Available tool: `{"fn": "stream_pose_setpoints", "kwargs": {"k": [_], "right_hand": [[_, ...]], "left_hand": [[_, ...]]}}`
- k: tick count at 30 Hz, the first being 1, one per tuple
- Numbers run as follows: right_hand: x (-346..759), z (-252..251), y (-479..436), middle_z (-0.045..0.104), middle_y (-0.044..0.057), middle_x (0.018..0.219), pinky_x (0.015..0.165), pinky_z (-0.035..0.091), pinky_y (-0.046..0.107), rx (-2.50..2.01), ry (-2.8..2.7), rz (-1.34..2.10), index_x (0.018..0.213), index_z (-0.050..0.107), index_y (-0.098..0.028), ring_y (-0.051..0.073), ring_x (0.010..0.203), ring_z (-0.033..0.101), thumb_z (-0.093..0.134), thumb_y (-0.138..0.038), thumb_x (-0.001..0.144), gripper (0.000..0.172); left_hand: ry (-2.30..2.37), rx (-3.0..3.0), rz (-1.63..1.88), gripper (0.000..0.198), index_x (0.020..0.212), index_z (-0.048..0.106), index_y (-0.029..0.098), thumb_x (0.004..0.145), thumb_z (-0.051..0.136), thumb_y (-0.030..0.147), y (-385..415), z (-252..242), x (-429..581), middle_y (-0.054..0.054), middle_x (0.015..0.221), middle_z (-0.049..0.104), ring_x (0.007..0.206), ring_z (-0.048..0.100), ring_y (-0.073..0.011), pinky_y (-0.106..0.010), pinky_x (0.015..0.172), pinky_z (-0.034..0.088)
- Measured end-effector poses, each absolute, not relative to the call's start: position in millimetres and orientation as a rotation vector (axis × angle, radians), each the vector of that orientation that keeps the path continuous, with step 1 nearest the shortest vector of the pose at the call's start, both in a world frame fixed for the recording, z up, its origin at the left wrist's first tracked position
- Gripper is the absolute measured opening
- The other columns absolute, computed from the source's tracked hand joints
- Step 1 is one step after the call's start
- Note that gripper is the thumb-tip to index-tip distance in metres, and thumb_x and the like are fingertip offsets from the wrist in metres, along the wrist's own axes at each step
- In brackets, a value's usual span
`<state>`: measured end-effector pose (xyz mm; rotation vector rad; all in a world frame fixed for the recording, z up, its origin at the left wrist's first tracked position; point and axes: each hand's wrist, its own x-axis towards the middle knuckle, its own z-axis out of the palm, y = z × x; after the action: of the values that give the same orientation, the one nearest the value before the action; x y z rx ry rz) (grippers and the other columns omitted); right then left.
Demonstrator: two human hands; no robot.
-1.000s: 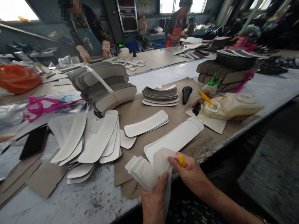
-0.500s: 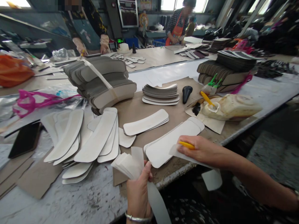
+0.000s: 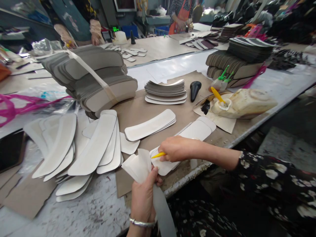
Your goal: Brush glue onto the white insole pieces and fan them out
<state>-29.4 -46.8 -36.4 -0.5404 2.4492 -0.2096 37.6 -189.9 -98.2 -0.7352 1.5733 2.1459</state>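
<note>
My left hand is closed around a bundle of thin white strips, fanned above the thumb, with a long end hanging below. My right hand grips a slim yellow tool, its tip pointing left at the strips; its working end cannot be made out. Beneath the right hand lies a stack of curved white pieces, partly covered by it. Just behind, a smaller stack of curved white pieces rests on brown card. Many similar pieces are fanned out at left.
Tied grey stacks stand at back left. A white plastic container with a yellow handle in its mouth lies at right, near a black object. A phone lies at far left. Two people work across the table.
My right hand has moved left with the yellow tool, close to the strips in my left hand. The strip that trailed from it no longer hangs there. The view has shifted slightly.
</note>
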Motion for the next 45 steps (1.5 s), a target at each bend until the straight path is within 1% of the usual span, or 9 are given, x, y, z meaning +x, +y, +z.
{"fn": "stream_pose_setpoints", "kwargs": {"k": [4,13,20,27,31,36,39,42,45], "right_hand": [[-30,-43,-45,0.068,0.016,0.08,0.049,0.034,0.026,-0.56,2.468,-0.234,0.092,0.068,-0.012,0.024,0.069,0.062,0.046,-0.037,0.077,0.036],[-31,-46,-43,0.068,0.016,0.086,0.054,0.039,0.027,-0.558,2.448,-0.303,0.094,0.067,-0.012,0.024,0.074,0.062,0.046,-0.038,0.077,0.038],[-29,-44,-45,0.068,0.015,0.086,0.054,0.039,0.026,-0.537,2.441,-0.301,0.094,0.066,-0.014,0.024,0.076,0.062,0.046,-0.036,0.076,0.034],[-15,-34,-31,0.068,0.013,0.083,0.052,0.037,0.026,-0.55,2.499,-0.312,0.092,0.066,-0.015,0.024,0.075,0.062,0.049,-0.036,0.075,0.032],[13,-18,21,0.067,0.009,0.081,0.058,0.038,0.026,-0.307,2.631,-0.245,0.084,0.065,-0.017,0.022,0.076,0.061,0.048,-0.036,0.077,0.026],[34,-21,75,0.064,0.009,0.089,0.066,0.039,0.027,0.038,2.772,-0.217,0.088,0.059,-0.017,0.022,0.083,0.059,0.039,-0.036,0.083,0.028],[35,-32,78,0.063,0.009,0.093,0.068,0.04,0.029,0.165,2.845,-0.14,0.09,0.058,-0.018,0.023,0.088,0.058,0.04,-0.037,0.084,0.027],[32,-41,72,0.062,0.009,0.096,0.07,0.042,0.031,0.23,2.884,-0.075,0.091,0.058,-0.018,0.024,0.09,0.058,0.043,-0.036,0.083,0.025],[29,-47,68,0.062,0.009,0.096,0.07,0.043,0.033,0.253,2.92,-0.041,0.091,0.058,-0.018,0.025,0.089,0.058,0.044,-0.036,0.083,0.024]], "left_hand": [[1.548,-0.735,2.152,0.024,0.073,0.058,0.011,0.06,0.071,0.026,-190,-97,37,0.004,0.046,0.051,0.047,0.043,-0.0083,-0.021,0.047,0.033],[1.543,-0.784,2.129,0.031,0.078,0.057,0.01,0.056,0.073,0.026,-187,-93,36,0.003,0.044,0.053,0.045,0.045,-0.0089,-0.02,0.046,0.036],[1.768,-0.826,2.017,0.033,0.067,0.057,0.012,0.05,0.076,0.033,-181,-96,32,0.004,0.039,0.049,0.04,0.042,-0.0098,-0.022,0.042,0.032],[1.865,-0.794,1.952,0.023,0.058,0.059,0.015,0.053,0.074,0.031,-181,-101,33,0.005,0.039,0.046,0.04,0.036,-0.0079,-0.022,0.041,0.026],[1.906,-0.796,1.881,0.027,0.051,0.054,0.015,0.053,0.074,0.033,-185,-100,36,0.004,0.039,0.046,0.042,0.038,-0.0085,-0.022,0.043,0.028],[1.935,-0.772,1.869,0.026,0.056,0.056,0.015,0.051,0.074,0.032,-188,-98,34,0.004,0.041,0.047,0.044,0.04,-0.0098,-0.022,0.041,0.03],[1.9,-0.808,1.824,0.029,0.053,0.054,0.016,0.048,0.076,0.034,-188,-98,32,0.004,0.042,0.047,0.043,0.04,-0.0098,-0.023,0.041,0.03],[1.983,-0.785,1.734,0.032,0.048,0.052,0.016,0.05,0.075,0.038,-191,-101,32,0.002,0.041,0.047,0.043,0.041,-0.011,-0.024,0.042,0.031],[2.08,-0.687,1.737,0.03,0.05,0.055,0.016,0.053,0.073,0.041,-195,-108,34,0.0,0.041,0.05,0.042,0.043,-0.0128,-0.026,0.042,0.034]]}}
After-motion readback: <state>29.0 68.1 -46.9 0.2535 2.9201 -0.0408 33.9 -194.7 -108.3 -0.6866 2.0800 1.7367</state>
